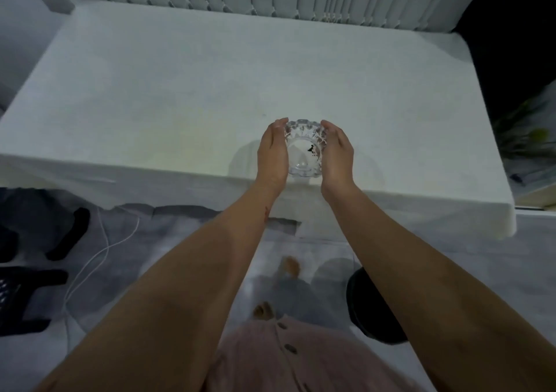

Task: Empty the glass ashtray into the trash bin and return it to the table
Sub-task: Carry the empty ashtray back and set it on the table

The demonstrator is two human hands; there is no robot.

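Pickup step: my left hand [272, 150] and right hand [337, 153] cup the scalloped clear glass ashtray [304, 147], dark ash inside, near white worktop [180, 90] front edge; next, level carry to round black trash bin [370, 310] at 5 o'clock.

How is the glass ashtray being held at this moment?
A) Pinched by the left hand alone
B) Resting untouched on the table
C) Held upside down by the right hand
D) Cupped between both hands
D: the left hand and right hand press against opposite sides of the glass ashtray, upright with dark bits inside.
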